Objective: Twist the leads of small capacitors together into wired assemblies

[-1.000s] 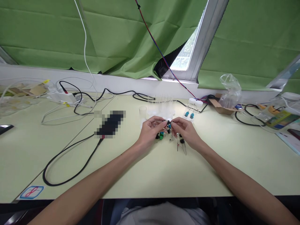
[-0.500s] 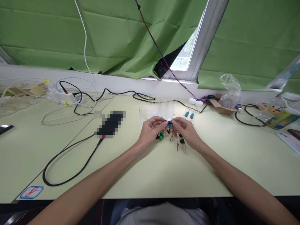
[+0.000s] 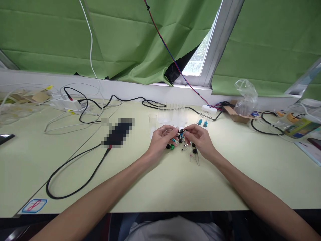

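My left hand (image 3: 160, 140) and my right hand (image 3: 200, 140) meet just above the table, fingertips pinched on a small black piece (image 3: 181, 131) between them. What kind of part it is cannot be made out. A thin rod (image 3: 164, 129) juts out to the left by my left hand. Beneath and between the hands lie small blue and black parts, a green piece (image 3: 172, 147), a black round piece (image 3: 195, 151) and thin metal rods (image 3: 190, 157). My fingers partly hide this cluster.
Clear upright tubes (image 3: 173, 113) and a clear cup (image 3: 152, 118) stand behind my hands. To their right are white-capped containers (image 3: 205, 108) and blue-ended rods (image 3: 199, 122). A blurred dark device (image 3: 117, 133) with a black cable (image 3: 47, 184) lies left; a cardboard box (image 3: 237, 115) sits back right.
My fingertips have shifted slightly around the black piece, and the left fingers are a little straighter. Both hands stay in nearly the same place.
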The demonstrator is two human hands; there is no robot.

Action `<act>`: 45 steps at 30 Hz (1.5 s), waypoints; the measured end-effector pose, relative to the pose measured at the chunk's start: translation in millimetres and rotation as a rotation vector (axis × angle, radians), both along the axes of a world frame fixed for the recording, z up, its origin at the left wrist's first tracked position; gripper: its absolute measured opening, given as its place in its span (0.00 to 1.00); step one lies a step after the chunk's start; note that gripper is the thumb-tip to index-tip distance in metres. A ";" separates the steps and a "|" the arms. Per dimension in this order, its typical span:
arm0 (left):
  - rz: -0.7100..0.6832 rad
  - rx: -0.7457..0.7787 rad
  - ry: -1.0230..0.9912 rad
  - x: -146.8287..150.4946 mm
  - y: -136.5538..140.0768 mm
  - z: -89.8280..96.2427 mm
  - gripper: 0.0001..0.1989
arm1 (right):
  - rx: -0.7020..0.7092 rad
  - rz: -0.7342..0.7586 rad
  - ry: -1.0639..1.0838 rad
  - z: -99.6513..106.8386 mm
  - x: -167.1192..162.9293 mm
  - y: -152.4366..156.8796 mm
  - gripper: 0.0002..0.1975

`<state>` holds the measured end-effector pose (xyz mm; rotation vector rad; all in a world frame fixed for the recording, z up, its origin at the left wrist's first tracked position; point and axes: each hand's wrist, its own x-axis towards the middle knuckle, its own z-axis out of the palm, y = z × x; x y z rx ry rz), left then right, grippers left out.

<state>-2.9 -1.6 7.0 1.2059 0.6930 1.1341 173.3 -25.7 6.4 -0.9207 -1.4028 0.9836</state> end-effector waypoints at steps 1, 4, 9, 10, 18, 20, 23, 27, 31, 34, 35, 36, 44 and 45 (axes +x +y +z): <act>0.007 -0.013 -0.003 0.2 0.1 -0.1 0.17 | 0.003 -0.009 0.003 0.2 -0.4 -0.1 0.11; 0.020 -0.060 -0.025 1.1 0.3 0.1 0.20 | 0.019 -0.034 0.010 0.4 -1.1 -0.2 0.11; 0.045 -0.129 0.013 2.2 -1.2 1.3 0.22 | 0.049 -0.091 0.010 -0.7 -0.4 1.4 0.11; 0.053 -0.133 0.032 2.2 -1.6 1.4 0.22 | 0.053 -0.107 0.005 -1.1 -0.2 1.8 0.11; 0.029 -0.084 0.080 2.3 -1.5 1.4 0.23 | 0.095 -0.155 -0.088 -3.7 -1.8 0.9 0.10; 0.032 -0.082 0.076 2.5 -0.6 1.0 0.22 | 0.109 -0.148 -0.112 -4.8 -2.3 0.7 0.09; 0.035 -0.080 0.072 2.6 0.7 0.1 0.22 | 0.124 -0.143 -0.141 -7.1 -2.1 1.3 0.08; 0.034 -0.086 0.070 3.0 1.3 -1.0 0.22 | 0.120 -0.146 -0.155 -8.2 -0.8 1.7 0.09; 0.030 -0.107 0.071 3.7 0.8 -1.4 0.22 | 0.107 -0.140 -0.154 -7.4 -1.0 1.2 0.10; 0.027 -0.111 0.073 3.9 0.2 -1.0 0.22 | 0.083 -0.127 -0.149 -6.5 -2.5 1.0 0.11; 0.028 -0.109 0.073 3.8 0.1 -0.8 0.22 | 0.068 -0.122 -0.146 -6.2 -3.0 0.9 0.11; 0.030 -0.108 0.072 3.7 0.0 -0.5 0.21 | 0.052 -0.118 -0.143 -5.8 -3.5 0.7 0.12; 0.029 -0.126 0.054 3.4 0.7 -1.8 0.20 | -0.002 -0.101 -0.218 -3.8 -3.6 -0.5 0.19; 0.030 -0.130 0.051 3.4 0.6 -1.8 0.20 | -0.009 -0.099 -0.233 -4.0 -3.2 -0.4 0.20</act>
